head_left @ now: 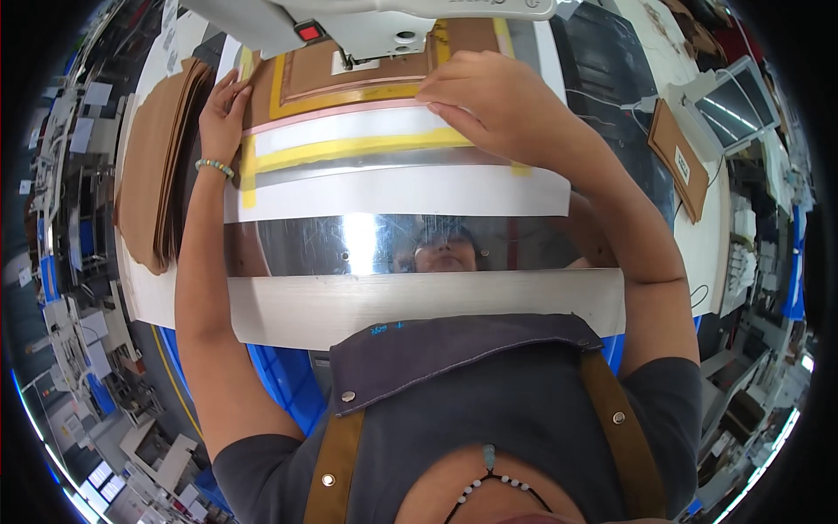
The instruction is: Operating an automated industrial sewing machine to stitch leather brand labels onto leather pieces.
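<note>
Left hand [222,116]: fingers slightly parted, at left edge of brown, rectangular, yellow-bordered panel [307,72]. Right hand [499,100]: fingers bent, thumb near index, at panel's right; both grips indiscernible. Panel lies beneath white sewing-machine head [375,35].

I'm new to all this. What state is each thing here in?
Left hand: at the brown piece's left edge, grip unclear
Right hand: fingers curled, grip unclear
Brown piece: flat, partly under the machine head
Machine head: above it, running or stopped unclear
Brown sheets: stacked
Yellow tape: laid flat
Metal strip: shiny, reflecting
Screen: tilted, on or off unclear
</note>
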The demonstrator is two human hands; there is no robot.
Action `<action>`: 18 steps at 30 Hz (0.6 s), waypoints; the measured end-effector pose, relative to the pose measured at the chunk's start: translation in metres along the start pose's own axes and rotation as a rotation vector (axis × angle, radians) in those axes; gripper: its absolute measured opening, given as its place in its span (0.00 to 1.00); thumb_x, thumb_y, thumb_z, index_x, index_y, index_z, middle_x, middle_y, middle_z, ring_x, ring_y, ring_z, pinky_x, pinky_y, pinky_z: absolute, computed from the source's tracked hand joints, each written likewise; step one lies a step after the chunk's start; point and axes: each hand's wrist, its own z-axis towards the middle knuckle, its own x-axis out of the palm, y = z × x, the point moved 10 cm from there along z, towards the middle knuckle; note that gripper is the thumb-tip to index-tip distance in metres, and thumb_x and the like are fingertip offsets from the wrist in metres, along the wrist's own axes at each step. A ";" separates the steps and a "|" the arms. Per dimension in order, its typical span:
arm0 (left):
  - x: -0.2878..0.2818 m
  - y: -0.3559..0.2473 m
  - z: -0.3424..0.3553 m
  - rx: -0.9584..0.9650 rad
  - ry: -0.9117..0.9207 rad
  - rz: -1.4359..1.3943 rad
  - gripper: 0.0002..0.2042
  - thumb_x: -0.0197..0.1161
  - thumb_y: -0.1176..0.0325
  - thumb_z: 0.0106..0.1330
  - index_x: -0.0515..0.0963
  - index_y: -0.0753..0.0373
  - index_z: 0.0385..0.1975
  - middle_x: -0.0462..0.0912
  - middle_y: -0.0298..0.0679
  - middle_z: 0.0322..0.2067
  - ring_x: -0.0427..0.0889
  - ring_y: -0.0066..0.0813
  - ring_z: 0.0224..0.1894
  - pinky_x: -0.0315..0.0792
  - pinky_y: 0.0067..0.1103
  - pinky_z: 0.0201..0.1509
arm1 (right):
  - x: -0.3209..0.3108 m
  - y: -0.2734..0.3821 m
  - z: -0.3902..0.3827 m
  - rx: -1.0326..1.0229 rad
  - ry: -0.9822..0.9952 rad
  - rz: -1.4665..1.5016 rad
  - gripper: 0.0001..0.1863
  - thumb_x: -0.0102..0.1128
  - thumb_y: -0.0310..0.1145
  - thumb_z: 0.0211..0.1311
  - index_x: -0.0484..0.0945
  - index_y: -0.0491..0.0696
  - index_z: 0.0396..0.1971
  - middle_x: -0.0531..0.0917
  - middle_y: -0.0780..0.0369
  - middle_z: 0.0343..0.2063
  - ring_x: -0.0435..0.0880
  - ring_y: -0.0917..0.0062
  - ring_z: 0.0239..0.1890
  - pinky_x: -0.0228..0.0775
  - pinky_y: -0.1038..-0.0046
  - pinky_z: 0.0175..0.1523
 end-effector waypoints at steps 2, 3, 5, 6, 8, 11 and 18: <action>0.005 -0.008 0.000 -0.081 -0.038 -0.201 0.14 0.71 0.61 0.72 0.87 0.69 0.37 0.80 0.42 0.67 0.77 0.29 0.68 0.68 0.26 0.72 | 0.021 -0.001 0.008 0.074 0.099 -0.009 0.11 0.61 0.33 0.72 0.89 0.45 0.42 0.89 0.59 0.42 0.86 0.64 0.48 0.78 0.63 0.57; 0.011 -0.018 -0.001 -0.072 -0.028 -0.217 0.14 0.71 0.61 0.72 0.87 0.69 0.37 0.80 0.42 0.67 0.77 0.29 0.68 0.68 0.26 0.72 | 0.028 -0.002 0.010 0.103 0.116 -0.003 0.11 0.60 0.33 0.72 0.89 0.45 0.43 0.88 0.59 0.44 0.86 0.63 0.49 0.78 0.62 0.56; 0.021 -0.036 -0.005 -0.079 -0.006 -0.301 0.15 0.71 0.60 0.72 0.86 0.70 0.34 0.80 0.45 0.67 0.77 0.32 0.69 0.65 0.26 0.73 | 0.044 -0.003 0.013 0.131 0.157 -0.021 0.11 0.61 0.33 0.72 0.90 0.45 0.42 0.89 0.59 0.43 0.87 0.63 0.47 0.79 0.62 0.54; 0.030 -0.042 -0.004 -0.112 0.057 -0.367 0.16 0.71 0.58 0.73 0.87 0.68 0.37 0.76 0.47 0.71 0.71 0.34 0.74 0.60 0.26 0.77 | 0.050 -0.003 0.014 0.145 0.161 -0.026 0.11 0.61 0.32 0.71 0.90 0.45 0.41 0.89 0.58 0.42 0.87 0.63 0.45 0.80 0.61 0.52; 0.042 -0.053 -0.006 -0.157 0.145 -0.444 0.16 0.69 0.57 0.74 0.88 0.67 0.41 0.74 0.46 0.72 0.67 0.34 0.77 0.58 0.26 0.78 | 0.059 -0.001 0.012 0.131 0.160 -0.040 0.10 0.63 0.32 0.69 0.90 0.45 0.41 0.88 0.58 0.41 0.87 0.63 0.45 0.80 0.62 0.51; 0.062 -0.069 -0.004 -0.177 0.315 -0.552 0.16 0.66 0.57 0.76 0.87 0.65 0.49 0.70 0.44 0.75 0.59 0.32 0.81 0.54 0.26 0.80 | 0.064 -0.004 0.005 0.097 0.167 -0.117 0.07 0.65 0.31 0.66 0.89 0.45 0.37 0.88 0.59 0.37 0.87 0.64 0.43 0.81 0.63 0.49; 0.102 -0.117 0.000 -0.171 0.571 -0.672 0.15 0.62 0.60 0.78 0.85 0.62 0.54 0.81 0.30 0.60 0.79 0.22 0.60 0.68 0.21 0.66 | 0.049 -0.025 -0.012 0.124 0.205 -0.350 0.04 0.67 0.28 0.59 0.87 0.46 0.26 0.86 0.61 0.32 0.88 0.65 0.37 0.82 0.63 0.43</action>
